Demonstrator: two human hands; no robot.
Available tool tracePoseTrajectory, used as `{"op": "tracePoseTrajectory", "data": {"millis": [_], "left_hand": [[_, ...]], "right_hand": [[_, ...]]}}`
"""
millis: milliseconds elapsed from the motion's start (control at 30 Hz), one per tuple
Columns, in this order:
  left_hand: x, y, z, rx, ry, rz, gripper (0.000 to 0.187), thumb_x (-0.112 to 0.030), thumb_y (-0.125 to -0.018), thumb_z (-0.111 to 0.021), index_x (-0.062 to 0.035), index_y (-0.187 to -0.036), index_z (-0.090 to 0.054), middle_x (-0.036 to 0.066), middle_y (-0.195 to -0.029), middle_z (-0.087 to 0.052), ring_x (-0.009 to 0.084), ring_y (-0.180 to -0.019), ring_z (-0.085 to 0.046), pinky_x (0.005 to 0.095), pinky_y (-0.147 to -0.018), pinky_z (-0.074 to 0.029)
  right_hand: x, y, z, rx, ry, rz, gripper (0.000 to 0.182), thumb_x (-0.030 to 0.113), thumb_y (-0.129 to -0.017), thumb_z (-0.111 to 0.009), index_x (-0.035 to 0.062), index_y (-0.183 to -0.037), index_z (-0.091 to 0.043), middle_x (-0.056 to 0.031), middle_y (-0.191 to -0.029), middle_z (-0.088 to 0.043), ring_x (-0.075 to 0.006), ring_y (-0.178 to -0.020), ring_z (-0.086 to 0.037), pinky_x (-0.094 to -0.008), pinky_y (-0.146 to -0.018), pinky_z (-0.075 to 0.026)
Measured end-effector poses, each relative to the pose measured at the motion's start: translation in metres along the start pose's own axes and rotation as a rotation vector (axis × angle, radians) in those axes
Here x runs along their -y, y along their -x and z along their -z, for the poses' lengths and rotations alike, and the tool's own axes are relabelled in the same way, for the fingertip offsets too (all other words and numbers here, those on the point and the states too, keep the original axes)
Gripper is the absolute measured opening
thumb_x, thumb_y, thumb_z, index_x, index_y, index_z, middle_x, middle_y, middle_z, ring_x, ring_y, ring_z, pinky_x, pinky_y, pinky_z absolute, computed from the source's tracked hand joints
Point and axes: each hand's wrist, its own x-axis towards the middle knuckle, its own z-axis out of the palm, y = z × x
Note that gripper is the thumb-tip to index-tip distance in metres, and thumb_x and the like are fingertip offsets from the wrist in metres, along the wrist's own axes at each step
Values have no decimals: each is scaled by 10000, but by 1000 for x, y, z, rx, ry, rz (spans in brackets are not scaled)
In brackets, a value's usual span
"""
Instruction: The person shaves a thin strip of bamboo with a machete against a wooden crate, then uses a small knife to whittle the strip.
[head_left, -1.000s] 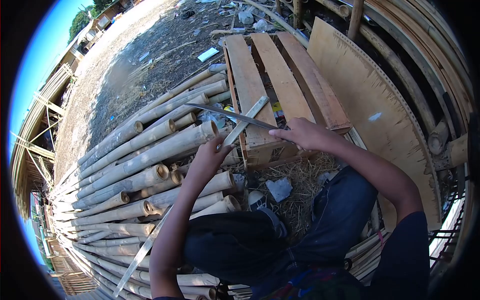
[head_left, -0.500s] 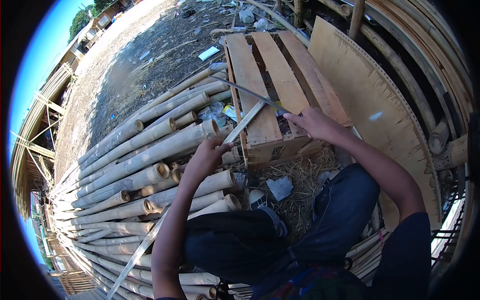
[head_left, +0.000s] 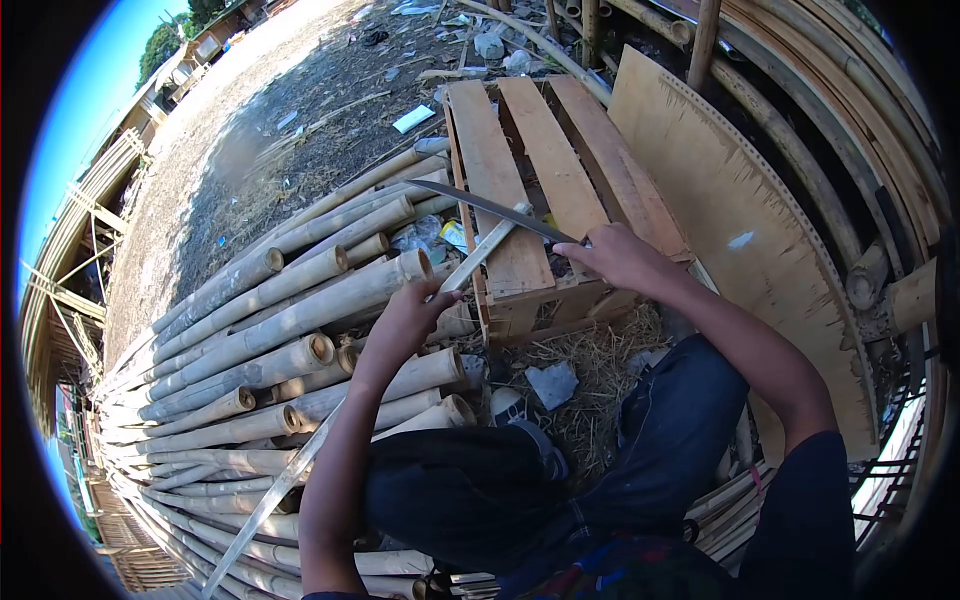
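Note:
My left hand (head_left: pixel 405 312) is closed around a long, pale split-bamboo strip (head_left: pixel 474 264). One end of the strip rests over the slatted wooden crate (head_left: pixel 492 170); the rest runs back past my left forearm to the lower left. In my right hand (head_left: pixel 612 254) is the handle of a long knife (head_left: pixel 478 204), its tip pointing left. The blade lies across the strip just short of its far end, a little of which shows beyond the blade. Whether the edge has bitten into the bamboo cannot be made out.
Many bamboo poles (head_left: pixel 290 318) lie stacked on the left, cut ends toward me. A plywood sheet (head_left: pixel 735 190) leans right of the crate. A grey stone chunk (head_left: pixel 552 384) lies on straw by my shoe (head_left: pixel 508 405). Litter covers the ground behind.
The knife has come slightly toward me along the strip, and its blade has turned to show more of its flat side. My left hand keeps its hold. The whole view has shifted slightly.

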Motion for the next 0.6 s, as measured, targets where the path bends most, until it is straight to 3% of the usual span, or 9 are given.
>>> {"op": "tracePoseTrajectory", "data": {"millis": [67, 133, 167, 233, 333, 533, 600], "left_hand": [[5, 0, -2, -38, -69, -53, 407, -398, -946, -599, 5, -920, -650, 5, -583, -470, 99, -514, -459, 300, -492, -382], [7, -1, -3, -53, -69, -66, 419, -399, -942, -602, 17, -919, -647, 23, -594, -490, 114, -532, -480, 314, -515, -403], [8, -1, -3, -60, -78, -81, 431, -401, -938, -604, 28, -918, -643, 41, -605, -510, 129, -550, -502, 329, -538, -423], [9, -1, -5, -73, -95, -88, 441, -406, -937, -604, 33, -921, -640, 55, -613, -523, 141, -559, -514, 340, -552, -432], [13, -3, -6, -92, -110, -114, 457, -417, -934, -603, 39, -933, -636, 76, -626, -545, 161, -569, -532, 358, -572, -443], [10, -1, -6, -81, -115, -85, 454, -415, -934, -603, 38, -938, -632, 88, -633, -558, 170, -581, -544, 360, -589, -450], [9, 0, -7, -101, -123, -91, 456, -419, -928, -611, 31, -974, -666, 246, -744, -639, 409, -773, -654, 473, -719, -475]], "right_hand": [[10, 5, 3, 71, 15, -19, 691, 571, -922, -563, -92, -740, -635, -238, -617, -598, -357, -601, -637, -461, -611, -489], [12, 6, 0, 26, 98, -5, 519, 444, -888, -663, -60, -763, -645, -200, -623, -615, -314, -624, -656, -426, -625, -505], [11, 6, 1, 25, 101, -1, 519, 444, -888, -663, -60, -763, -645, -200, -623, -615, -314, -624, -656, -426, -625, -505], [3, 7, 8, 137, -81, -14, 316, 265, -817, -740, -39, -834, -658, -208, -696, -642, -330, -675, -664, -427, -663, -517], [-12, 7, 8, 26, 20, 177, 259, 151, -760, -747, -35, -911, -649, -209, -760, -654, -342, -731, -669, -438, -710, -526], [-27, -2, 2, -62, 241, 198, 292, 149, -749, -749, -17, -962, -639, -196, -847, -666, -347, -876, -658, -446, -810, -506], [-32, -1, 4, -95, 261, 229, 300, 159, -752, -753, -16, -967, -639, -193, -878, -666, -350, -898, -648, -443, -820, -499]]}}
